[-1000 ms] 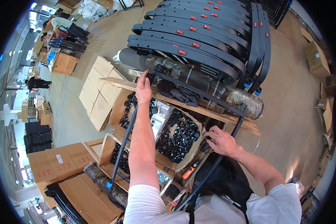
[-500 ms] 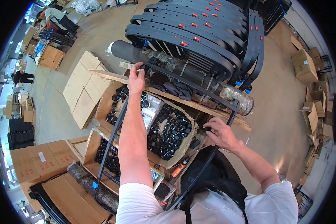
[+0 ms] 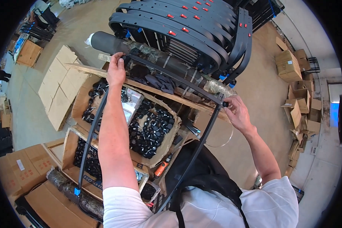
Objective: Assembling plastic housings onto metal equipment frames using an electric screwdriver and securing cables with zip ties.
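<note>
A black metal frame [image 3: 174, 74] lies across in front of me, its side bars running down toward my body. At its far left corner, my left hand [image 3: 116, 72] pinches a small black part, mostly hidden by the fingers. My right hand [image 3: 237, 114] is closed on a black round knob [image 3: 225, 104], held against the frame's far right corner. Beneath the frame, an open carton [image 3: 171, 146] contains many loose black knobs with metal studs [image 3: 150, 129]. A silver-grey box-shaped piece [image 3: 131, 102] lies in the same carton.
Curved dark frames with red clips [image 3: 171, 24] are stacked beyond a wrapped padded roller [image 3: 106, 42]. An orange-and-black power tool [image 3: 162, 166] lies beside the carton. Another bin of black parts [image 3: 88, 157] sits at left. Cardboard boxes [image 3: 288, 64] line the right wall.
My right hand has moved up and right to the frame's far right corner with the black knob. My left hand stays at the far left corner. The whole view has shifted.
</note>
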